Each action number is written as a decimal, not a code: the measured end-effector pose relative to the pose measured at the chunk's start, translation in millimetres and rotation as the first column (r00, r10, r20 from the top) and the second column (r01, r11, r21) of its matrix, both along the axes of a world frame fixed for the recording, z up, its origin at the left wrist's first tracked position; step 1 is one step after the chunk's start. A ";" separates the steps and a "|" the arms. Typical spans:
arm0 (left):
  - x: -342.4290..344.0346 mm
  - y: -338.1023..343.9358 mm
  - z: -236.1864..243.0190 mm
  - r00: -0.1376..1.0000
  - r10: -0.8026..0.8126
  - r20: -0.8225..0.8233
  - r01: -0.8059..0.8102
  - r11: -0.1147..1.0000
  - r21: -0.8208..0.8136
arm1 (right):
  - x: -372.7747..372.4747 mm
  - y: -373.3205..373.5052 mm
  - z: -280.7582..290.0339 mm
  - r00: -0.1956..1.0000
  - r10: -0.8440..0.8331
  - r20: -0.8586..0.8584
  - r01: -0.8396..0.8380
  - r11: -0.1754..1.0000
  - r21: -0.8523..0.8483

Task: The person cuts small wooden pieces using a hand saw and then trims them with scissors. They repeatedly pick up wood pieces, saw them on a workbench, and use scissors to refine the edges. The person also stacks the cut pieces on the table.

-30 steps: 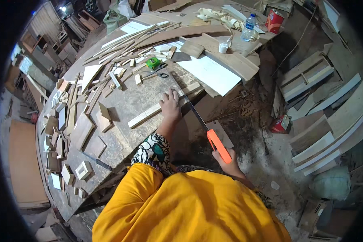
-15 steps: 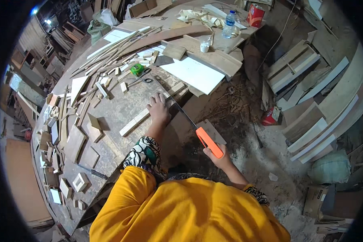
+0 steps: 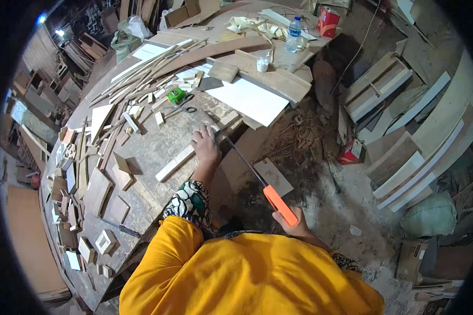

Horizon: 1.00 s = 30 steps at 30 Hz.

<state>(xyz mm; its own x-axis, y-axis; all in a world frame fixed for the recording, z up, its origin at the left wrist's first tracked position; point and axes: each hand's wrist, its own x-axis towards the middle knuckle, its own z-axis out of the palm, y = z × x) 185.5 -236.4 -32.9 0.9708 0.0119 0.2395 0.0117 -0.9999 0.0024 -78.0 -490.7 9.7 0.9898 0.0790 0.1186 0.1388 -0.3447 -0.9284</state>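
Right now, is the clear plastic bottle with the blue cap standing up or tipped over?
Upright: the clear plastic bottle has its blue cap on top and its base down on the cluttered brown table.

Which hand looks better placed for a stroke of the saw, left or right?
The right, I'd judge: the right hand grips the saw's orange handle, clear of the bench. The left hand lies over the pale wood strip beside the blade, better suited to steadying.

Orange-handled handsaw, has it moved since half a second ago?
Yes: the handsaw has drawn back toward the picture's lower right, its orange handle now farther from the green tape measure.
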 end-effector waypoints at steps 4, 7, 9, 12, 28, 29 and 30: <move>-6.0 -5.5 4.5 0.998 0.000 -0.057 -0.003 0.999 -0.051 | 16.9 11.7 14.7 0.992 -0.058 -0.109 0.071 0.991 0.114; -5.4 -3.8 8.5 0.999 -0.007 -0.040 0.005 0.999 -0.051 | 26.0 7.3 20.3 0.995 -0.027 -0.097 0.040 0.991 0.131; -8.8 -7.8 10.7 1.000 -0.016 -0.024 0.015 0.999 -0.035 | 20.2 6.4 20.3 0.998 -0.017 -0.068 0.021 0.998 0.059; -4.7 -3.8 7.1 1.000 -0.026 -0.004 0.026 0.999 -0.022 | 1.8 -6.7 8.3 0.993 0.051 -0.110 -0.044 0.997 0.066; -7.7 -7.0 18.8 0.989 -0.009 -0.149 0.002 0.999 -0.046 | 34.0 12.1 2.1 0.998 -0.012 -0.056 0.016 0.997 0.077; -6.7 -6.9 17.8 0.988 -0.007 -0.153 0.000 0.999 -0.046 | 34.1 11.4 1.2 0.998 -0.012 -0.066 0.018 0.996 0.089; -6.5 -6.5 16.8 0.991 -0.008 -0.130 0.001 0.999 -0.052 | 34.6 11.0 1.5 0.997 -0.008 -0.071 0.014 0.996 0.088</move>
<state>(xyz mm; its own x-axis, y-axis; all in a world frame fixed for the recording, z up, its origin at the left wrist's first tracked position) 179.0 -242.9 -16.2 0.9938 0.0165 0.1101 0.0108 -0.9985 0.0528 -43.4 -479.7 11.2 0.9967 0.0603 0.0548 0.0687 -0.2619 -0.9627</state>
